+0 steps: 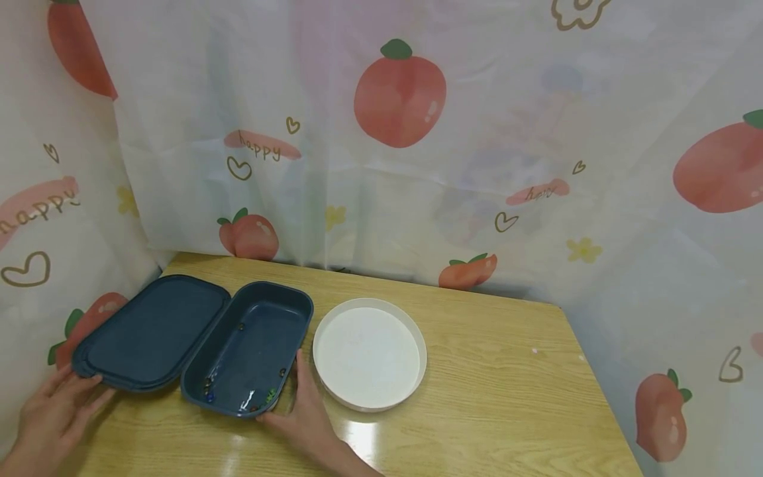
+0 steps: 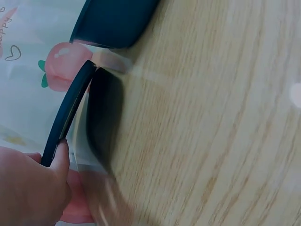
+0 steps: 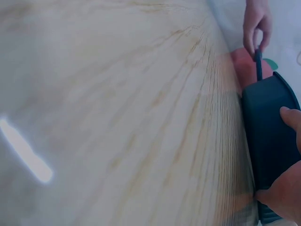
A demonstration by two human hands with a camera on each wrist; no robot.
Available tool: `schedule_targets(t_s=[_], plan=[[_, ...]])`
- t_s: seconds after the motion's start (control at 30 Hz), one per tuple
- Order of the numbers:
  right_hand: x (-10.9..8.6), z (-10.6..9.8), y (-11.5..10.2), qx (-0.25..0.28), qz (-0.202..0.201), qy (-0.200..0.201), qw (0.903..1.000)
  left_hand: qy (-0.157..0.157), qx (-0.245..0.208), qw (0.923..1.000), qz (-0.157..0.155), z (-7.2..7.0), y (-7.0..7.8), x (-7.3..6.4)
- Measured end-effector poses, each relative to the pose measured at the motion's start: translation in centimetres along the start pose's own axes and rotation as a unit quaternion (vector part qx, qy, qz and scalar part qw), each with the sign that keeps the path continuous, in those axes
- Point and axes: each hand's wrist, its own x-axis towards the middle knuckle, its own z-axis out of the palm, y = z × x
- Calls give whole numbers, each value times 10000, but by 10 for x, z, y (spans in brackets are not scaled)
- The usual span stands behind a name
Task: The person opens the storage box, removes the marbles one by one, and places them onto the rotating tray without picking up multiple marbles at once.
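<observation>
A dark blue rectangular box stands on the table at left of the head view. Several tiny bead-like pieces lie inside, mostly toward its near end; one cluster is green. My right hand grips the box's near right corner, with thumb and fingers spread along its outer wall. Left of the box is its matching dark blue lid, lifted off the table as the left wrist view shows. My left hand pinches the lid's near left edge between thumb and fingers.
Just right of the box sits a round white tray with a low rim. The wooden table reaches to a fruit-printed curtain at the back and on both sides.
</observation>
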Motion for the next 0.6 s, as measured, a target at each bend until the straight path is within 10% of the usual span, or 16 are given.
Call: schedule_targets(t_s=[0.2,0.6], plan=[[0,0,0,-64,-5,20,10000,754,1143,9904,-204,3,0,5],[0,0,-2,-49,102,3,9999,1639,3724,9135,-17,11,-9,7]])
